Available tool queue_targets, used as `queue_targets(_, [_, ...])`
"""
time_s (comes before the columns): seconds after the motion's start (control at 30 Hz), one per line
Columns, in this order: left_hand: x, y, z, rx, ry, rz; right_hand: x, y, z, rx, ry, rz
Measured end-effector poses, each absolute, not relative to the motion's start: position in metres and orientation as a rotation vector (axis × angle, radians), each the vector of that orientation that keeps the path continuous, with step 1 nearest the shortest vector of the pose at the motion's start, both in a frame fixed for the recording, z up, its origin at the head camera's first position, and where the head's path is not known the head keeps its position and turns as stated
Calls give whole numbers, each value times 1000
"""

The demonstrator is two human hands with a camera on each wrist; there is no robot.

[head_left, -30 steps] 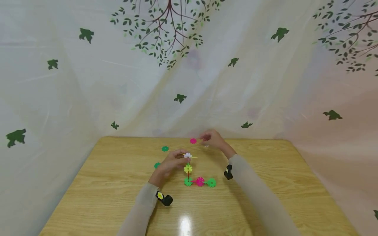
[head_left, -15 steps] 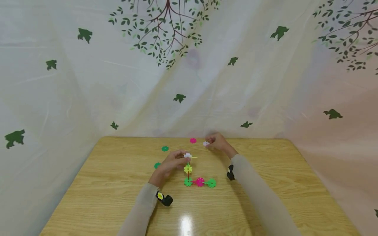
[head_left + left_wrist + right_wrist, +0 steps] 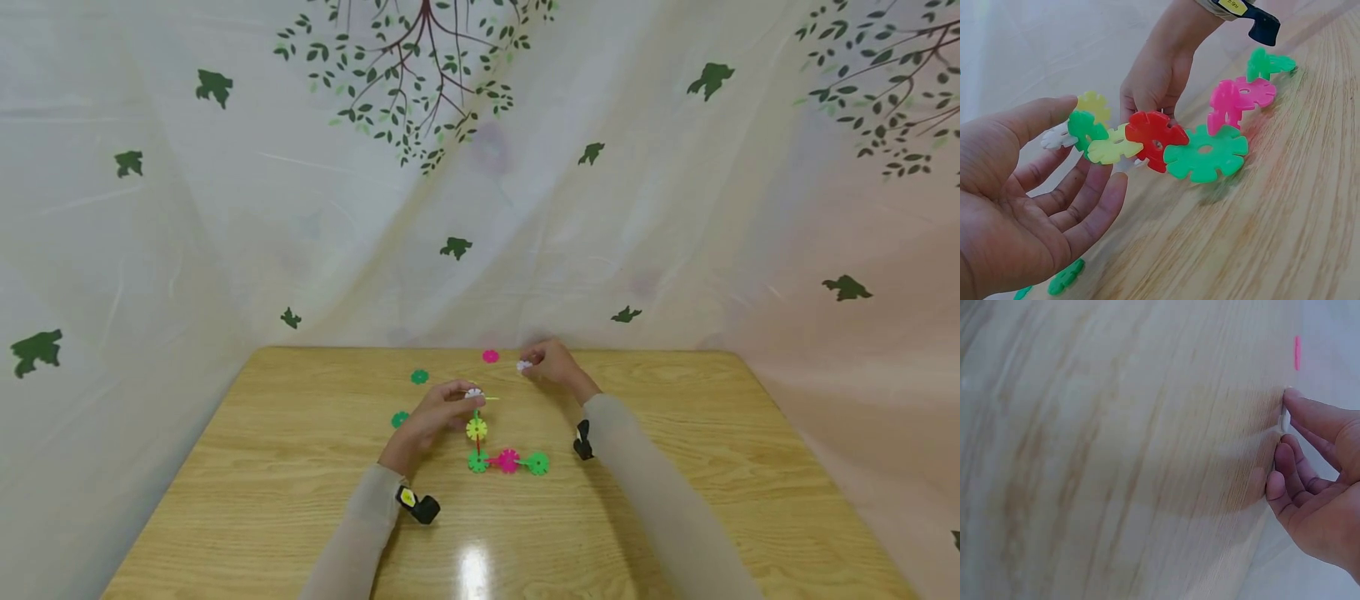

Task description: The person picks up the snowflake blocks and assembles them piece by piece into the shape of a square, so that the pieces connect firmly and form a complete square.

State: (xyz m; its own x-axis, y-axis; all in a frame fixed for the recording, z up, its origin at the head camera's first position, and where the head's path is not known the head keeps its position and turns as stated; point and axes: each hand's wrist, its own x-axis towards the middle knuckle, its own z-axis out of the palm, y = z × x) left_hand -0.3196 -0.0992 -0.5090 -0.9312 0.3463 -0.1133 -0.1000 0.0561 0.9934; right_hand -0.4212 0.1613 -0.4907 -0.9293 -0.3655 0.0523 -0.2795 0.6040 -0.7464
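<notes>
Starting nearest, at the bottom edge: two pale sleeves (image 3: 345,542), a black wrist camera (image 3: 417,505) worn on each. Wooden table (image 3: 247,500) beneath.

Just below frame centre, an L-shaped chain (image 3: 1204,150) of notched discs, slotted edge to face. Low side of the L, left to right: green corner disc (image 3: 478,461), then pink discs (image 3: 509,461) (one flat and one upright, by the left wrist view), then green at the right end. Up from the corner: red disc (image 3: 1152,132), yellow disc (image 3: 477,429), another green, then white at the top with a yellow disc seen edge-on beside it.

Left hand (image 3: 442,408), centre: thumb and fingers curved about the chain's white top end, gap narrow, other fingers loosely bent. Left of it, two loose green discs, one partly behind the wrist (image 3: 400,419), one farther up (image 3: 420,377).

Right hand (image 3: 555,364), right of centre near the table's far edge: thumb and fingertips almost together, pinching a loose white disc (image 3: 524,367). Cannot tell whether that disc touches the wood. To its left, a loose pink disc (image 3: 491,357).

Farthest: pale cloth (image 3: 360,233), printed with dark green birds (image 3: 456,247) and, at top centre and upper right, leafy branches (image 3: 427,67).
</notes>
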Motion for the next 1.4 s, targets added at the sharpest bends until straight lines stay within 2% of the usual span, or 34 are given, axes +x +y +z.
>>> queue_targets(0.73, [-316, -92, -509, 184, 2020, 2033, -406, 171, -489, -583, 2595, -1225])
queue_targets(1.03, [-315, -93, -512, 281, 2019, 2100, -393, 176, -489, -538, 2490, -1355])
queue_targets(1.4, [-316, -92, -507, 151, 2074, 2047, -380, 175, -490, -544, 2416, -1503])
